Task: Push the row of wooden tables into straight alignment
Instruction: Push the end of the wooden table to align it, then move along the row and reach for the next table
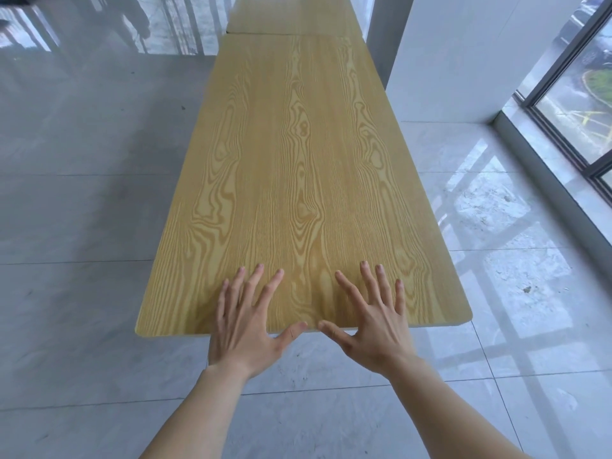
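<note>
Near wooden table (291, 180) fills frame centre, butting a 2nd table (291, 11) at top, edges slightly offset. Left hand (246, 329) & right hand (372, 326) at lower centre, fingers spread wide, gripping nothing, over table's near edge.

Glossy grey marble floor tiles (82, 210) fill the nine o'clock side, mirroring bright vertical streaks up toward eleven. At one o'clock a white pillar (440, 58) stands square on the floor, and past it, from two to three o'clock, a dark-framed window (563, 104) runs along a pale sill (543, 167). Down at four o'clock the tiles catch a gridded reflection (490, 207) of that window frame.
</note>
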{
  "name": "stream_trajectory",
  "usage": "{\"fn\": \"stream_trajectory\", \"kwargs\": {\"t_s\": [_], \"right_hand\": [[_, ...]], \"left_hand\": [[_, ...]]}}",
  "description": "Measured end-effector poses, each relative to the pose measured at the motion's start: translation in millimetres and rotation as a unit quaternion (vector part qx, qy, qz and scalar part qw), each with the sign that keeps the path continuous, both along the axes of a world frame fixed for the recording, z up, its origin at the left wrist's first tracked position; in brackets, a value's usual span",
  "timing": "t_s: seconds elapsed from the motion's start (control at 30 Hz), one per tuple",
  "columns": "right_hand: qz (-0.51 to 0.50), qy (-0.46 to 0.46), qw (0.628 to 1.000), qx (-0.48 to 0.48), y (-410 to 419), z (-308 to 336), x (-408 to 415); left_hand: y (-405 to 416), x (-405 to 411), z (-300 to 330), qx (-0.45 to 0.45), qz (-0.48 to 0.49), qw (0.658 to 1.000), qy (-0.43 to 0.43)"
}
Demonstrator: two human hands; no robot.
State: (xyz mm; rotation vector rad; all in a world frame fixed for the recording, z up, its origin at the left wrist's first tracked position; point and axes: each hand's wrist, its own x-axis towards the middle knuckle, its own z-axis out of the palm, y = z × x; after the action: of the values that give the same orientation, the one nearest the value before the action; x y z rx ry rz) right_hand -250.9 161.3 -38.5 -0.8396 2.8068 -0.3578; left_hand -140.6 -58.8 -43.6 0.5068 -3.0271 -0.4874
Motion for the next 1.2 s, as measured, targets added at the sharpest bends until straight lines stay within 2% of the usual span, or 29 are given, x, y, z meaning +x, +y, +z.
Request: {"fn": "stream_trajectory", "kwargs": {"t_s": [0.23, 0.5, 0.77, 0.93, 1.2], "right_hand": [[0.008, -0.020, 1.000, -0.010, -57.3, 104.2, -17.5], [0.022, -0.010, 1.000, -0.003, -180.9, 194.3, -44.8], [0.016, -0.002, 0.999, -0.030, -385.7, 244.6, -63.6], [-0.002, -0.013, 0.999, -0.040, -500.4, 264.0, -89.3], [-0.072, 0.003, 0.996, -0.043, -613.3, 253.7, -190.8]], "left_hand": [[-46.6, -17.9, 103.9, -0.010, 0.015, 0.999, 0.030], [-176.5, -28.5, 211.6, -0.036, 0.045, 0.996, 0.075], [-377.3, -51.7, 262.4, -0.048, 0.030, 0.994, 0.099], [-493.2, -82.1, 275.2, -0.068, 0.000, 0.995, 0.076], [-620.3, -212.3, 279.8, -0.073, -0.066, 0.993, 0.066]]}}
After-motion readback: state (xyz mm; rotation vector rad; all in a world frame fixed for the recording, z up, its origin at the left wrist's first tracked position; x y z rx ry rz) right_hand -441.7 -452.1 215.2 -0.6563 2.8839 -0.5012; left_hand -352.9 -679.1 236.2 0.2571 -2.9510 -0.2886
